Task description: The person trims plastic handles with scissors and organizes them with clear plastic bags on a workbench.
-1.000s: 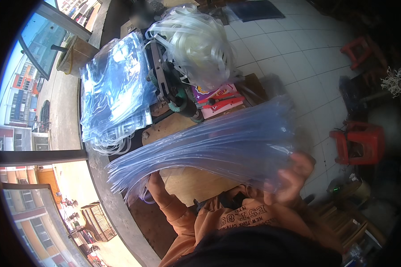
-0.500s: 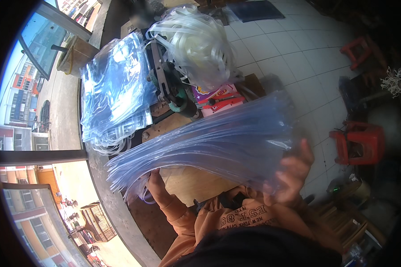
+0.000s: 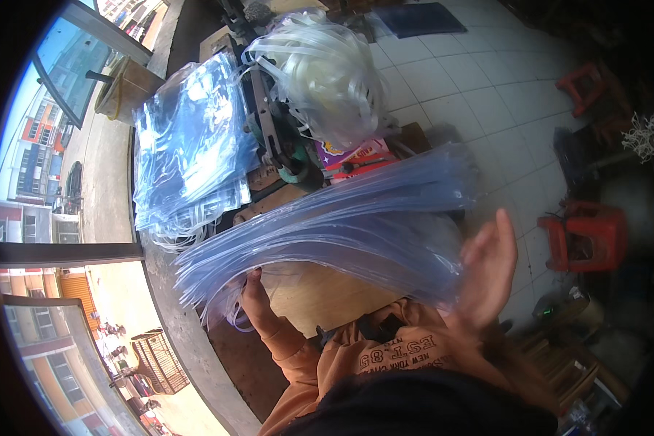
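Observation:
A thick fanned bundle of clear bluish plastic sheets [image 3: 327,221] stretches across the middle in front of me. My left hand [image 3: 256,299] grips its left end from below, thumb up at the near edge; the other fingers are hidden beneath the plastic. The sheets arch and spread apart toward the right. By their loose right end is my right hand [image 3: 493,269], fingers straight, slightly blurred, holding nothing. Whether its palm touches the sheet edges I cannot tell. Under the bundle shows a light wooden board [image 3: 320,301].
Beyond the bundle lie a glossy stack of clear plastic [image 3: 192,145], a dark metal machine [image 3: 287,149], a big heap of whitish strips [image 3: 327,80] and a pink-and-purple package [image 3: 363,154]. A bucket [image 3: 129,91] stands on the ledge. Red stools [image 3: 587,236] are at right.
My right hand has come off the sheets' right end, moved slightly right, and its fingers have straightened. The loose sheets have fanned wider apart. My left hand keeps its grip.

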The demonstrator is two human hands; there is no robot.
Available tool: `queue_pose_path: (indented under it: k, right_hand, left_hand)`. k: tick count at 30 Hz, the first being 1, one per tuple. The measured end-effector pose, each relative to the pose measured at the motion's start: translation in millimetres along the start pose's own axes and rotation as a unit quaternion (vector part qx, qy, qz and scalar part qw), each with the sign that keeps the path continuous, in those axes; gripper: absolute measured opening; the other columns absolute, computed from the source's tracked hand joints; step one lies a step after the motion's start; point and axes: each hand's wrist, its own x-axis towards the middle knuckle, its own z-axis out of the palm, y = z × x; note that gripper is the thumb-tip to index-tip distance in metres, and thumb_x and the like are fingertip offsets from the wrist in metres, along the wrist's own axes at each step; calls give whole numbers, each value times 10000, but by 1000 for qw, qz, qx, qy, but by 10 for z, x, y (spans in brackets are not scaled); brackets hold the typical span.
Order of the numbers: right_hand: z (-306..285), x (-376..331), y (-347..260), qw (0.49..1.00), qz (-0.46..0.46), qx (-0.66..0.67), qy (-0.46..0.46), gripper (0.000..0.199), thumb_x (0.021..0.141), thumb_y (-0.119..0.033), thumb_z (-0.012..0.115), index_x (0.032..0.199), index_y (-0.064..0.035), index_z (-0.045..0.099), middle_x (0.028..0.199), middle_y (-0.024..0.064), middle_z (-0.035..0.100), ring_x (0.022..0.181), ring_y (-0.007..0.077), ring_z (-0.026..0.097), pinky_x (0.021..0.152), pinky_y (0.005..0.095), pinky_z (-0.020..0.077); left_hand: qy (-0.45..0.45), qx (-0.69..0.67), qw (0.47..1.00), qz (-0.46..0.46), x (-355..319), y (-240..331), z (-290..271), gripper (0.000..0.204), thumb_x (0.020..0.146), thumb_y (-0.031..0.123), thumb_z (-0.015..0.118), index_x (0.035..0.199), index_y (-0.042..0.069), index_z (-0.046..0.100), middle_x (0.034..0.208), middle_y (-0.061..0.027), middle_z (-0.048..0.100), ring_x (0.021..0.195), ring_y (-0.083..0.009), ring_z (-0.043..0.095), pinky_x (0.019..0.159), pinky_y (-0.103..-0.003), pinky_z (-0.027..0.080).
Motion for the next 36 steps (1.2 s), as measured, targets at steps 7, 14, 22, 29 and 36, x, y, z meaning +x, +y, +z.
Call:
queue_pose_path:
  k: [7,14,22,29,36]
  right_hand:
    - [-81,83,-70,997,56,23,-41,990,567,-311,669,1353,82,213,994,69,300,839,147,321,781,288,333]
    - [-178,77,1,986,-51,-148,-50,686,610,-357,657,1143,9,428,1039,135,329,935,213,339,828,347,338]
    - [-105,195,50,990,-98,-94,-50,517,638,-404,638,944,-44,429,1195,237,313,1188,349,290,996,510,226]
    - [-142,170,51,985,-95,-130,-60,521,608,-332,651,972,-55,402,1051,159,343,1026,266,365,970,469,283]
    - [-6,191,-76,994,72,86,-9,909,576,-310,694,1302,30,266,978,88,345,971,176,386,883,312,335]
  left_hand:
    - [6,-2,1000,-4,-9,62,98,605,729,76,679,1268,-15,420,1245,-118,477,1130,-233,442,1009,-344,289]
    - [29,71,996,-41,-44,191,170,520,745,109,672,1210,-29,484,1202,-113,512,1103,-231,458,995,-326,296]
    - [-18,52,998,-6,-9,56,33,590,818,215,627,1288,-36,373,1220,-109,476,1111,-205,445,995,-337,302]
    - [-7,84,995,-61,-24,21,-40,559,824,239,630,1249,-60,424,1220,-107,484,1094,-197,453,984,-310,297]
    - [-18,64,998,-24,-17,-33,-36,539,834,226,624,1247,-58,426,1214,-110,489,1088,-201,463,974,-313,309]
